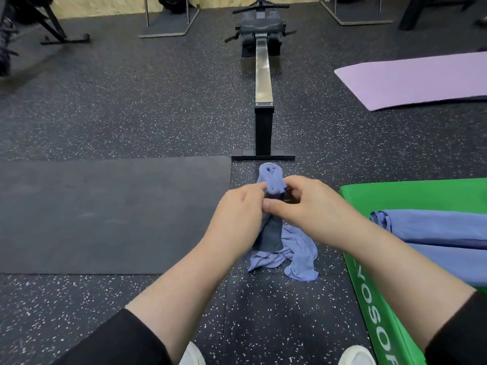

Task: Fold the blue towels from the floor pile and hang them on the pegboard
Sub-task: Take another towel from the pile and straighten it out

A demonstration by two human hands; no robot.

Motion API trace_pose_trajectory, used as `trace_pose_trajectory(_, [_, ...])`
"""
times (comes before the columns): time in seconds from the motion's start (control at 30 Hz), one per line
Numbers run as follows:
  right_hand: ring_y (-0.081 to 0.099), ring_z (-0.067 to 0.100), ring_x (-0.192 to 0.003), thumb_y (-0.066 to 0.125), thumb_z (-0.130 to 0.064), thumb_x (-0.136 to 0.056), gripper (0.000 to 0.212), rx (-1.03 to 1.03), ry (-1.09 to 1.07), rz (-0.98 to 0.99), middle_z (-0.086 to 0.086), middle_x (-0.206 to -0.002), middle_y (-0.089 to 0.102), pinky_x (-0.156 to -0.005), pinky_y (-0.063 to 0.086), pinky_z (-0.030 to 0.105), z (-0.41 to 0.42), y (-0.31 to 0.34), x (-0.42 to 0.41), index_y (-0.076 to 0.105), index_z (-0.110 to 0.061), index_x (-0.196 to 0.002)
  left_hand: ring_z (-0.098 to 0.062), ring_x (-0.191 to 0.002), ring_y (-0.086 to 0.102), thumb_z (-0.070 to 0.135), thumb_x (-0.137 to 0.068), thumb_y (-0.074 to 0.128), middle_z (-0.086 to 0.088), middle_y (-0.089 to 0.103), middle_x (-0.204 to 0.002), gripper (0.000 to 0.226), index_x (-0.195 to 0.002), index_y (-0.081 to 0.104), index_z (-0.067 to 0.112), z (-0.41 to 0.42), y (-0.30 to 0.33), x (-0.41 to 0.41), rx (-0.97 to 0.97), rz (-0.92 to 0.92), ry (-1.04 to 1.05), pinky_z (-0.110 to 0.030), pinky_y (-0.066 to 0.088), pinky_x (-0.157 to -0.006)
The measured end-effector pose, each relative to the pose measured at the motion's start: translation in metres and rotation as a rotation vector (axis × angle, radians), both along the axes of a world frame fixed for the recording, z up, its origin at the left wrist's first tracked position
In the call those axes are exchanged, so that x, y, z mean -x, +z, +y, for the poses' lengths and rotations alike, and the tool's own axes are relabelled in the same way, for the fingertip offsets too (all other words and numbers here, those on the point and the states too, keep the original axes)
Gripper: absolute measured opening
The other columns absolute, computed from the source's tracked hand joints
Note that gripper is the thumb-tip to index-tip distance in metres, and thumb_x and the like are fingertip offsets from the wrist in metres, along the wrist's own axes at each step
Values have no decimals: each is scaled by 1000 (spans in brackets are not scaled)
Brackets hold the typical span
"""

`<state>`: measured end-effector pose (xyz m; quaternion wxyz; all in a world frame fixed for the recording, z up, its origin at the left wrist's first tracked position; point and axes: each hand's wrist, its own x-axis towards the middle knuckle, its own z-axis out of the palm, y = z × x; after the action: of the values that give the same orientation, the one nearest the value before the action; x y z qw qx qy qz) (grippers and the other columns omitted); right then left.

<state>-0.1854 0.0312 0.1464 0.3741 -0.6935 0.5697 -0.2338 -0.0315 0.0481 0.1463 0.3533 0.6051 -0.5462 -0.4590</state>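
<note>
Far left: dark frame legs [63, 35] at the room's edge, well apart from the work. Grey mat [113, 214] lies flat at left; its right edge stops just short of the hands, with speckled floor [163, 111] open beyond it. Left hand [237, 217] is curled around a bunched blue towel [271, 180], lifted upright. Right hand [308, 204] pinches the same towel just below its top fold, thumb pointing left. The towel's lower end trails into the crumpled floor pile [295, 256] beneath the hands. Rowing machine [263, 83] stands directly ahead, its foot bar near the towel top. Right: green box [374, 291] carries folded blue towels [434, 227]; purple mat [411, 80] lies further back.
</note>
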Motion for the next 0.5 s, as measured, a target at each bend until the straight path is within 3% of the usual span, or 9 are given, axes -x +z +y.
trace_pose_trajectory(0.03, [53,-3,-63,74,-51,-82,25,-17,-32,-26,-19,-73,64,-59,38,22,-2,-4,2,64,-29,-88,-21,-97,66,38,-78,39,-2,75,-100,39,-87,76,30,3,2,0,-24,29,-49,-51,54,-95])
trace_pose_trajectory(0.1, [58,3,-71,76,-42,-84,22,-24,-102,-72,-11,-84,70,-64,44,28,-8,-11,6,66,-27,-96,-20,-106,66,39,-78,42,2,76,-99,40,-94,76,23,5,3,0,-57,72,-73,-48,53,-98])
trace_pose_trajectory(0.2, [55,12,-67,67,-23,-89,2,42,-138,-8,-3,-77,69,-65,45,33,-14,-15,11,67,-22,-88,-24,-94,70,24,-90,48,-4,76,-91,28,-90,72,12,0,-2,-5,3,103,86,-37,52,-82])
trace_pose_trajectory(0.27, [52,8,-64,63,-20,-91,5,67,-115,-21,-3,-76,68,-65,43,31,-16,-12,13,67,-21,-88,-14,-94,67,22,-93,58,7,72,-100,15,-104,66,26,-5,-7,-12,58,-19,108,-27,48,-80])
trace_pose_trajectory(0.3, [52,7,-66,63,-19,-93,6,71,-96,-63,-3,-78,69,-67,44,30,-16,-9,13,68,-21,-91,-6,-101,63,27,-92,65,14,68,-110,25,-116,62,32,-7,-10,-16,59,-92,28,-23,47,-85])
trace_pose_trajectory(0.37, [55,6,-73,62,-16,-95,9,82,-45,-155,-5,-84,71,-75,46,32,-15,0,14,69,-21,-95,-1,-112,60,40,-87,71,19,65,-120,39,-125,61,35,-7,-15,-20,26,-136,-146,-29,48,-100])
trace_pose_trajectory(0.43, [55,2,-75,65,-15,-94,9,65,10,-217,-10,-85,70,-75,45,29,-13,8,16,68,-22,-97,-13,-106,67,50,-81,70,9,73,-108,38,-110,67,26,-4,-16,-18,-1,-126,-180,-48,52,-96])
trace_pose_trajectory(0.5, [54,-1,-70,74,-20,-89,10,38,68,-219,-12,-81,68,-68,44,21,-10,14,17,68,-22,-97,-22,-98,69,54,-74,73,-3,73,-100,48,-103,65,16,-2,-15,-16,19,-80,-137,-57,52,-92])
